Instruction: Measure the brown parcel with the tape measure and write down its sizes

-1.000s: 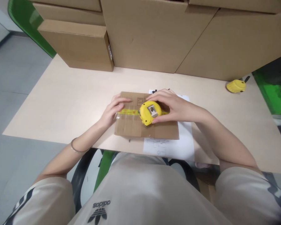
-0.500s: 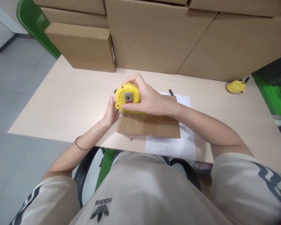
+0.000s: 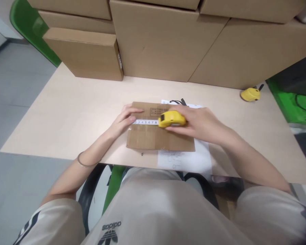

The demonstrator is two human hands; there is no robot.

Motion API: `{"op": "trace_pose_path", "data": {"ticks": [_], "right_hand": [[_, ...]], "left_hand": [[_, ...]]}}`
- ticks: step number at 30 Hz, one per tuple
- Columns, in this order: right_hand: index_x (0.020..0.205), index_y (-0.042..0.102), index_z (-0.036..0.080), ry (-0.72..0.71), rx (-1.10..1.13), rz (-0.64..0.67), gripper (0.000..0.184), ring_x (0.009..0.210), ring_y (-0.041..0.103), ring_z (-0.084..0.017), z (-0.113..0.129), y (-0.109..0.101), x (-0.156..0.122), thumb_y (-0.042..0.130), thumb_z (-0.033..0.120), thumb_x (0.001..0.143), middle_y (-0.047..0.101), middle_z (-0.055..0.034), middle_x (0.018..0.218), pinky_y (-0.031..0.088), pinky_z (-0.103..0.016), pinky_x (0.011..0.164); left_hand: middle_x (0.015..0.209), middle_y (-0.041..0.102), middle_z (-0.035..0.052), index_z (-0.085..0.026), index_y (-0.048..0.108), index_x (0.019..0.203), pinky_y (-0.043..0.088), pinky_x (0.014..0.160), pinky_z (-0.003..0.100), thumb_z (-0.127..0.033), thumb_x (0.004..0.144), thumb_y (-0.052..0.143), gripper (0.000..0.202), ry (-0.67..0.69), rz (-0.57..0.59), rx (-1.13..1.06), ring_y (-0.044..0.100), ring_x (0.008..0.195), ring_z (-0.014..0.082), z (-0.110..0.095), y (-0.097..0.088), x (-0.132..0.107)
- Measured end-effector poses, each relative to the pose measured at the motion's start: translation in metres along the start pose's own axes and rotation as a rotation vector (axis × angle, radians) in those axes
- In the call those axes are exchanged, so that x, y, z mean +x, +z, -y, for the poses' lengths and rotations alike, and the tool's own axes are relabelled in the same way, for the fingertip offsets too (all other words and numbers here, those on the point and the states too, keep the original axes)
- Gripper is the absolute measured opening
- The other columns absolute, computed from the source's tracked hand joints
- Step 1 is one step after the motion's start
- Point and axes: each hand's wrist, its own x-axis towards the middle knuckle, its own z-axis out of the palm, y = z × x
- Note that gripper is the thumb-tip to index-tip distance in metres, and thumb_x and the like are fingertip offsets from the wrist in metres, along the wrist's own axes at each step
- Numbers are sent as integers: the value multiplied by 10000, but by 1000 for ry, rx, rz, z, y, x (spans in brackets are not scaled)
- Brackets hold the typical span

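Observation:
A small brown cardboard box lies in front of me on the table. My right hand is closed round a yellow tape measure above the box's top. From its case a short length of white blade runs left across the box, with the figures 3 to 8 showing. At the box's left edge, my left hand pins the end of the blade with thumb and fingers; its forefinger rests on the cardboard. The blade's tip is hidden under these fingers.
A sheet of paper with handwriting lies partly under the box. Behind the box is a black pen-like thing. Another yellow tape measure stands at the right. Large cartons line the table's back, with a flatter carton at left.
My right hand has moved the tape measure case right and down along the box, drawing the blade out. My left hand now presses the blade's end at the box's left edge.

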Motion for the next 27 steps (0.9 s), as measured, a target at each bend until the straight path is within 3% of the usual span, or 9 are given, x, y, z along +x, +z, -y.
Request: {"op": "trace_pose_path", "data": {"ticks": [4, 8, 13, 18, 23, 27], "right_hand": [[1137, 678, 303, 169, 44, -100, 374, 726, 659, -213, -43, -21, -50, 696, 594, 903, 770, -12, 1004, 443, -354, 680], [1140, 674, 307, 284, 71, -120, 415, 670, 598, -194, -68, -20, -74, 724, 615, 867, 742, -12, 939, 444, -356, 656], [1157, 671, 290, 270, 95, -120, 440, 676, 608, -189, -70, -8, -73, 716, 630, 882, 745, -18, 949, 453, -357, 667], [1113, 675, 303, 241, 114, -158, 406, 738, 640, -211, -66, -17, -76, 732, 631, 881, 745, -23, 995, 459, -364, 673], [1035, 720, 271, -10, 143, -250, 291, 854, 694, -223, -39, -24, -42, 772, 509, 875, 763, -32, 1000, 472, -356, 728], [1112, 752, 283, -162, -51, -153, 250, 869, 695, -201, 5, -8, 18, 707, 355, 877, 794, -1, 1065, 326, -317, 624]], "left_hand": [[1377, 612, 70, -335, 769, 1227, 255, 1322, 616, -618, 902, 682, 439, -21, -8, -24, 468, 1459, 349, -6, 1, 1], [1374, 602, 74, -323, 776, 1191, 267, 1320, 619, -636, 875, 707, 450, -44, -30, -35, 475, 1457, 355, -10, 3, 2], [1335, 602, 68, -332, 777, 1172, 289, 1310, 619, -658, 860, 716, 455, -57, -51, -46, 482, 1438, 347, -11, 4, 1], [1317, 612, 69, -333, 777, 1176, 288, 1307, 623, -673, 865, 705, 467, -68, -48, -33, 494, 1421, 350, -12, 5, 1], [1357, 623, 65, -326, 780, 1180, 304, 1314, 590, -679, 877, 689, 474, -48, -44, -16, 502, 1434, 341, -13, 4, 2], [1336, 662, 79, -292, 783, 1163, 355, 1292, 537, -711, 979, 512, 532, -35, -96, 35, 542, 1406, 317, -8, 7, 1]]}}
